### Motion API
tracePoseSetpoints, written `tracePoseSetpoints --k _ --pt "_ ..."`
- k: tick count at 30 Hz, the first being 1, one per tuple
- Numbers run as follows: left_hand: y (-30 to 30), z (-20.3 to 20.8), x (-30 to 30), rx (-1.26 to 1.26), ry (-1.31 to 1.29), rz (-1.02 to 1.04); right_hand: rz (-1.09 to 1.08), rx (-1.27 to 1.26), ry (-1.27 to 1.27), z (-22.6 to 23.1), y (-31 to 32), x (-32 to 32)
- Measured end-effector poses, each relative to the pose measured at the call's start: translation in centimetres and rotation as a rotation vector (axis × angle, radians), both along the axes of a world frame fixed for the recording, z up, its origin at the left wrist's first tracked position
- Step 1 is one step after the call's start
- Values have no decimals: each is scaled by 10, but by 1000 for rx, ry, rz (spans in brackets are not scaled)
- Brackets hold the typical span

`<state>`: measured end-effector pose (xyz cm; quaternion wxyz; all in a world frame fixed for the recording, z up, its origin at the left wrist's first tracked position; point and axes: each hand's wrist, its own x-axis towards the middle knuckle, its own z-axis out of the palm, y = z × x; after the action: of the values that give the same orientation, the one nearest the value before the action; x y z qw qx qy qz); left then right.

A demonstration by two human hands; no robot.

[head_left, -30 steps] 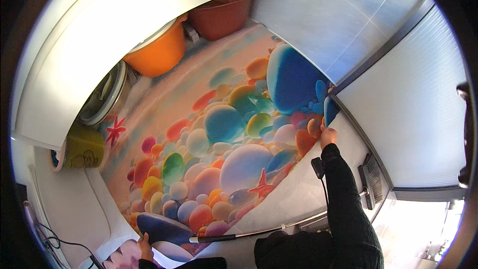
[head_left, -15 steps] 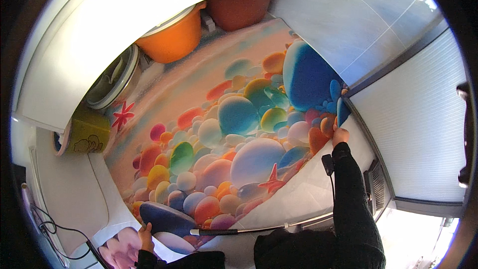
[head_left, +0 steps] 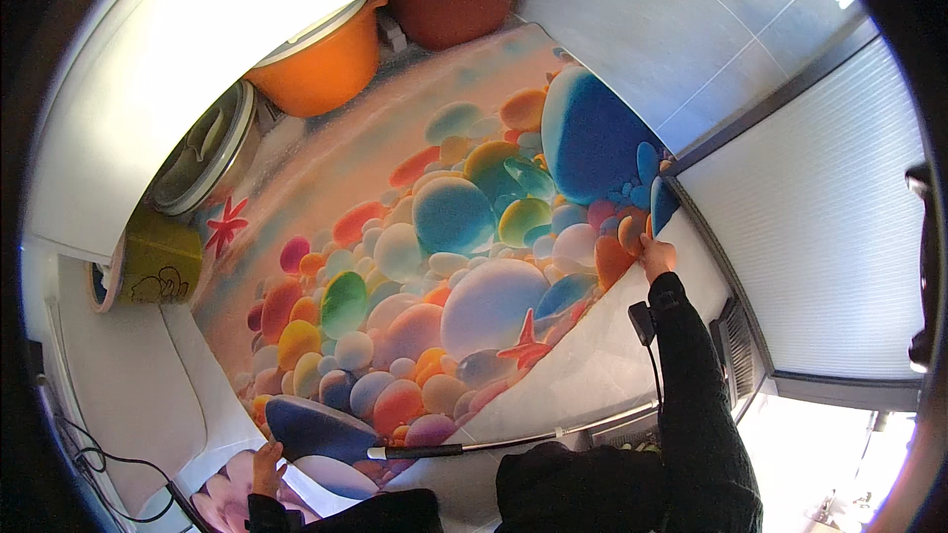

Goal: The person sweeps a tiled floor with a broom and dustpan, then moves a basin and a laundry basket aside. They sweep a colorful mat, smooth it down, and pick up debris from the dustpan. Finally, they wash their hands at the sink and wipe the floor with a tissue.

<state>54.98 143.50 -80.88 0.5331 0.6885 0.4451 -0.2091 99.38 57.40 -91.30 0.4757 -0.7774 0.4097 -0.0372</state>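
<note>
Mid-frame, the pebble-print mat is apparently being straightened, its edge pinched by the left hand, lower left, and right hand, centre right; even tension seems called for next.

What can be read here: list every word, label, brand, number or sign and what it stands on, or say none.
None can be read.
Mat: printed pebbles and starfish, no legible lettering.
Olive-green container: a dark line drawing, no legible lettering.
Orange tub: no lettering visible.
</note>
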Motion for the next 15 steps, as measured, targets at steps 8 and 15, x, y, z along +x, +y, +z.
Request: tracePoseSetpoints --k 8,15 --pt "-7 -7 8 -137 -97 157 470 -370 -95 -31 -43 7" --pt "-24 -1 24 56 37 264 144 -28 -167 -39 -54 15"
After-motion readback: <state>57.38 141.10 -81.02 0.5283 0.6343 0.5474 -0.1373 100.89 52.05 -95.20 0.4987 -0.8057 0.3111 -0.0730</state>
